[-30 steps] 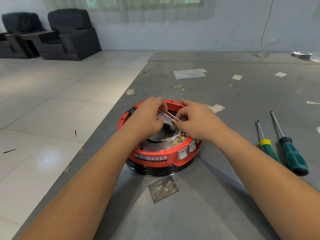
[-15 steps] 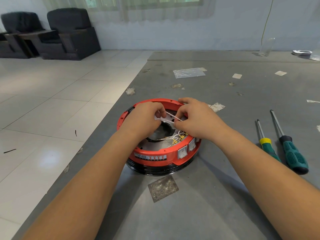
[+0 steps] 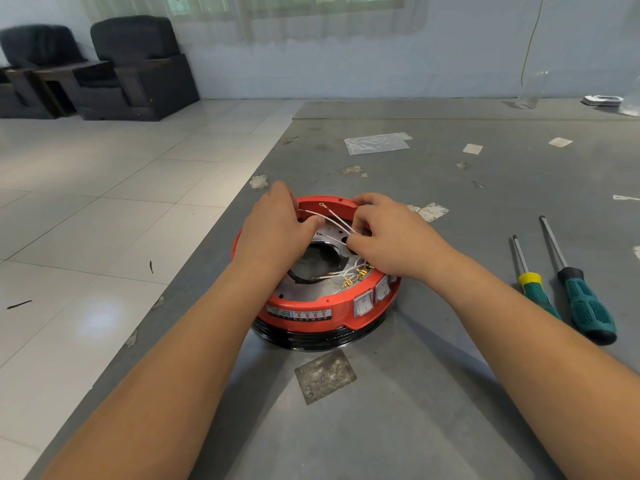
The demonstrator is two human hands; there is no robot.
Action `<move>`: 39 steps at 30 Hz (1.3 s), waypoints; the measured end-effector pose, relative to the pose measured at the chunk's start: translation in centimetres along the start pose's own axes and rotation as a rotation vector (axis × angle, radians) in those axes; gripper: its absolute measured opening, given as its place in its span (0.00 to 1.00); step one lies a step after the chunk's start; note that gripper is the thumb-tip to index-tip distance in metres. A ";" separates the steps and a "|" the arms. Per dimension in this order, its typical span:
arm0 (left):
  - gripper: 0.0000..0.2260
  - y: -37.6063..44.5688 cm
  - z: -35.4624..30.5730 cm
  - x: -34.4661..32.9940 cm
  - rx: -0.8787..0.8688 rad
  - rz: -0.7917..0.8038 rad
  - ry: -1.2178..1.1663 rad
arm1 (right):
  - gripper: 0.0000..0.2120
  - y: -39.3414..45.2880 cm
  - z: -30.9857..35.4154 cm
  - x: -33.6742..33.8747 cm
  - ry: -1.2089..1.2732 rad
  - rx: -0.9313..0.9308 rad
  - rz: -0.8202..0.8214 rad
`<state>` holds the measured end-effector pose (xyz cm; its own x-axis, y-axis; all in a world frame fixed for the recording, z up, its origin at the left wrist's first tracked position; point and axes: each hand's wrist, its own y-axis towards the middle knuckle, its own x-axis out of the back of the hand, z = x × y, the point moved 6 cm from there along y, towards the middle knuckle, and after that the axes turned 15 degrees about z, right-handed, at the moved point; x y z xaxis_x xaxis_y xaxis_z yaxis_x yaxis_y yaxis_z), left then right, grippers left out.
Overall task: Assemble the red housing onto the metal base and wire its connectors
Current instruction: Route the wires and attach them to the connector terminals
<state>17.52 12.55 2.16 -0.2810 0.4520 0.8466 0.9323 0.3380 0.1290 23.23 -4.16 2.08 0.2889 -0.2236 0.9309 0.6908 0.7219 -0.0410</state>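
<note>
Both hands shifted toward red housing (image 3: 304, 308)'s far rim, fingertips hidden.

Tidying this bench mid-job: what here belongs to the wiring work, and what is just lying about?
In use: red housing, metal base, white wires, left hand, right hand.

Lying about: two screwdrivers, clear plastic bag, tape scraps.

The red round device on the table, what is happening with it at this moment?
A person is wiring it. The red housing already sits on the metal base. Both hands hold thin white wires above its open middle: the left hand at one end, the right hand pinching the other. Two screwdrivers lie unused on the table.
</note>
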 end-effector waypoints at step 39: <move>0.03 -2.4 -1.5 -2.0 -0.281 0.635 0.066 | 0.10 0.2 -0.8 -0.3 0.017 -0.008 -0.015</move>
<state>16.17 9.60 0.93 0.3438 0.4372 0.8311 0.9378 -0.2050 -0.2801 23.82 -4.48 1.53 0.2897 -0.2454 0.9251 0.7005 0.7130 -0.0303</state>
